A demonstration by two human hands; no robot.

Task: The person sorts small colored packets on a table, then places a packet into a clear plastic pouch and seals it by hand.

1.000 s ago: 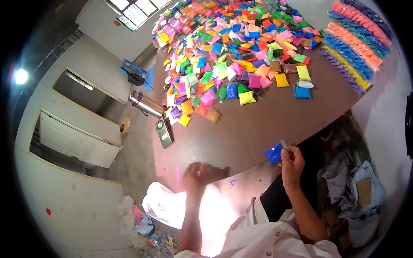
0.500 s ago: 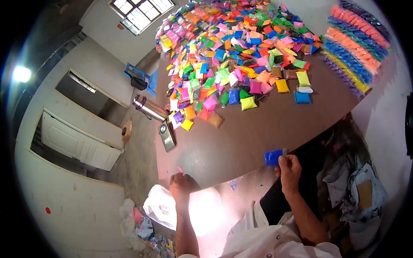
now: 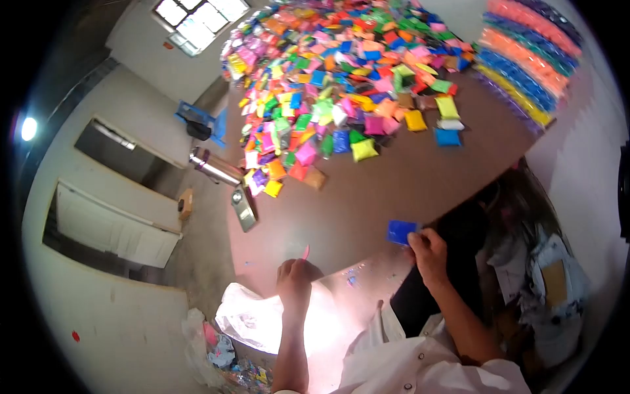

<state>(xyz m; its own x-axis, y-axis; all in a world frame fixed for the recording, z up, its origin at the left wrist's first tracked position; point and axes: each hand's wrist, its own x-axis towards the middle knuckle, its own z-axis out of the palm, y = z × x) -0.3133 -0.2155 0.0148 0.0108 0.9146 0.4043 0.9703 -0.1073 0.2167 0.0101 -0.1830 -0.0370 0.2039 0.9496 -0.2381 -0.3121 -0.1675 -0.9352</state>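
Observation:
My right hand (image 3: 428, 253) pinches a small blue packet (image 3: 400, 232) by its edge, just over the table's near edge. A slim pink tool (image 3: 306, 252) sticks up from my closed left hand (image 3: 294, 281); its kind cannot be made out. That hand is at the table edge, left of the blue packet and apart from it. Beyond both hands, a big heap of colourful packets (image 3: 321, 111) covers the far part of the brown table (image 3: 341, 197). A yellow packet (image 3: 364, 150) and a blue one (image 3: 448, 137) lie along its near side.
At the table's left edge lie a steel flask (image 3: 216, 165) and a phone (image 3: 243, 209). Strips of packets in rows (image 3: 525, 59) lie at the far right. A white plastic bag (image 3: 246, 318) hangs below the left hand. Wrappers (image 3: 554, 276) are piled at lower right.
The left hand has moved right, nearer the blue packet, with the pink tool upright. The right hand and its packet have shifted slightly left. The whole view has shifted a little.

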